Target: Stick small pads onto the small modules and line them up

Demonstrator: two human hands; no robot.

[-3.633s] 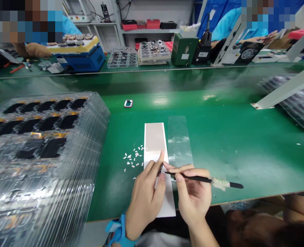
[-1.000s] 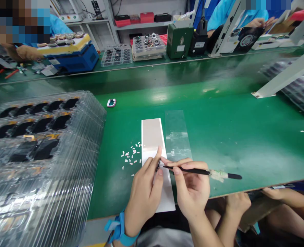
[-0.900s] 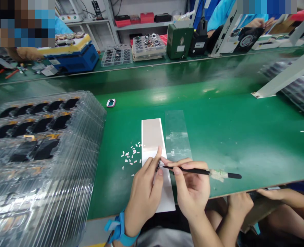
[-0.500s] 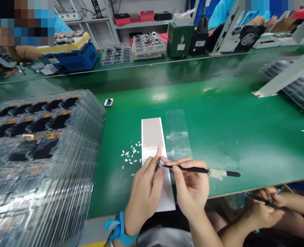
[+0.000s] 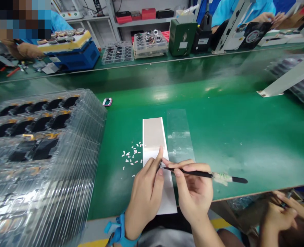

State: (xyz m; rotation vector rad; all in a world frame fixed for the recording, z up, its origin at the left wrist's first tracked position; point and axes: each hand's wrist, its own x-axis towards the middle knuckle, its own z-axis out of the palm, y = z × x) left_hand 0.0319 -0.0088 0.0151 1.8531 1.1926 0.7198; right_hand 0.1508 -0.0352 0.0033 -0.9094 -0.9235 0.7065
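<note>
My left hand (image 5: 145, 192) lies over a white sheet with a beige upper part (image 5: 154, 133), its thumb and forefinger closed on a small dark piece (image 5: 159, 164) that is mostly hidden. Between the fingers and thumb of my right hand (image 5: 196, 187) is a pair of black tweezers (image 5: 199, 173), wrapped in pale tape near the far end. The tweezers' tip points left and meets the dark piece, or comes very close to it. Small white bits (image 5: 132, 154) are scattered left of the sheet, and a clear plastic sheet (image 5: 179, 132) lies to its right.
A tall stack of clear trays (image 5: 87, 137) with black parts stands at the left. Beyond it lies a small pink-rimmed frame (image 5: 107, 102). A metal post (image 5: 288, 77) rises at the right. Another person's hands (image 5: 280, 212) work at lower right; more people sit across the bench.
The view has shifted slightly. My hands keep the same grip, and the tweezers' far end tilts a little lower. The neighbour's hands at lower right have moved right.
</note>
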